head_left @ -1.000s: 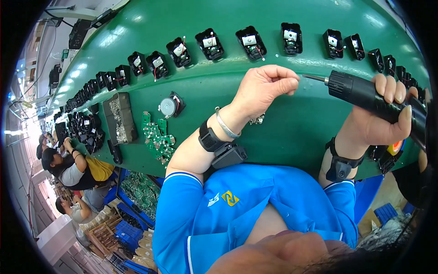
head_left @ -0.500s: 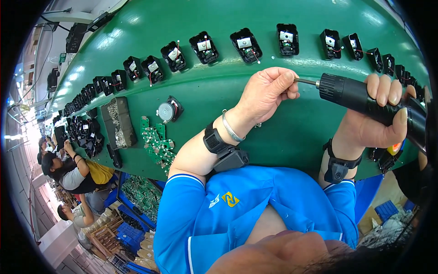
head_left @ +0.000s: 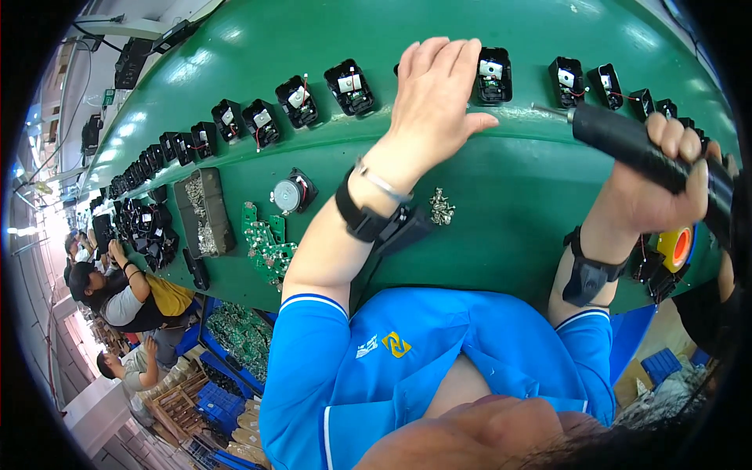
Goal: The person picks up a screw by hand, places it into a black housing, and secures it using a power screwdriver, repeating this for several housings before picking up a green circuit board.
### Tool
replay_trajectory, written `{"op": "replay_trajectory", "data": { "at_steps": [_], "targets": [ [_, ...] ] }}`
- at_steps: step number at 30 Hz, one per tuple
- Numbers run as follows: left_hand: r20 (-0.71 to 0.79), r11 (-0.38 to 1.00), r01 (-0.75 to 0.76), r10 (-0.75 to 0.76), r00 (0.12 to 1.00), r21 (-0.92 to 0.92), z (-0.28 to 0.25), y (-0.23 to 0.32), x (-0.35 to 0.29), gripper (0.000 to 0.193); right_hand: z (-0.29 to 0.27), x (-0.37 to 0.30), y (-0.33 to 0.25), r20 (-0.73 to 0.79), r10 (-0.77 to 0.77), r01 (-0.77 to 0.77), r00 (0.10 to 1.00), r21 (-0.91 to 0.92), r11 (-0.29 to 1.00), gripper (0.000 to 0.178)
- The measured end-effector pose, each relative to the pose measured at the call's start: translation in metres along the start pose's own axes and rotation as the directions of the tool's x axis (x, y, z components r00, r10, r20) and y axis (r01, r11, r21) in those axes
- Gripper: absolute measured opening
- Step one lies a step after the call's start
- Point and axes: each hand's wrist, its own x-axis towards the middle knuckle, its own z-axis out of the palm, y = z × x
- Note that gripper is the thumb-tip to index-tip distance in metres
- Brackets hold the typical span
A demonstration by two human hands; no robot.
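Note:
My left hand (head_left: 439, 98) reaches over the far row, fingers stretched out and thumb spread to the side. Beneath it, a black plastic housing is almost wholly covered; whether my fingertips touch it I cannot tell. Just to its right stands another open black housing (head_left: 493, 76) with a metal plate inside. In my right hand (head_left: 666, 184), fingers wrapped round it, is a black electric screwdriver (head_left: 619, 135). Its bit points left, above the green table, apart from the housings. A small pile of screws (head_left: 442, 207) lies on the table nearer to me.
Curving along the green table (head_left: 509, 235), several black housings (head_left: 350, 86) form a row. Left of me are a round speaker (head_left: 290, 193), green circuit boards (head_left: 268, 244) and a dark screw tray (head_left: 205, 211). A yellow tape roll (head_left: 675, 249) sits at right. Co-workers (head_left: 117, 294) are at far left.
My left hand has left the screwdriver's bit and moved up and left onto the housing row, its fingers opening out. The screw pile has come into sight. The screwdriver has shifted slightly right.

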Motion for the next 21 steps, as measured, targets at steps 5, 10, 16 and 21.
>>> {"op": "replay_trajectory", "data": {
  "at_steps": [5, 10, 16, 21],
  "targets": [
    [0.137, 0.975, -0.047, 0.017, 0.99, 0.218, 0.026, -0.014, 0.018, 0.077, -0.008, 0.011, 0.041, -0.048, 0.014, -0.018, 0.999, -0.084, 0.996, 0.027],
    [0.169, 0.989, -0.034, 0.009, 0.986, 0.147, 0.03, -0.02, 0.015, 0.068, -0.009, 0.008, 0.067, -0.056, 0.031, -0.038, 0.998, -0.138, 0.99, 0.029],
    [0.09, 0.994, -0.045, 0.036, 0.995, 0.096, 0.029, -0.017, 0.002, 0.063, -0.01, -0.001, 0.079, -0.054, 0.042, -0.05, 0.998, -0.145, 0.988, 0.029],
    [0.117, 0.997, -0.023, 0.013, 0.993, 0.079, 0.03, -0.016, -0.001, 0.066, -0.01, -0.006, 0.083, 0.017, 0.041, -0.038, 0.999, -0.166, 0.985, 0.03]
  ]
}}
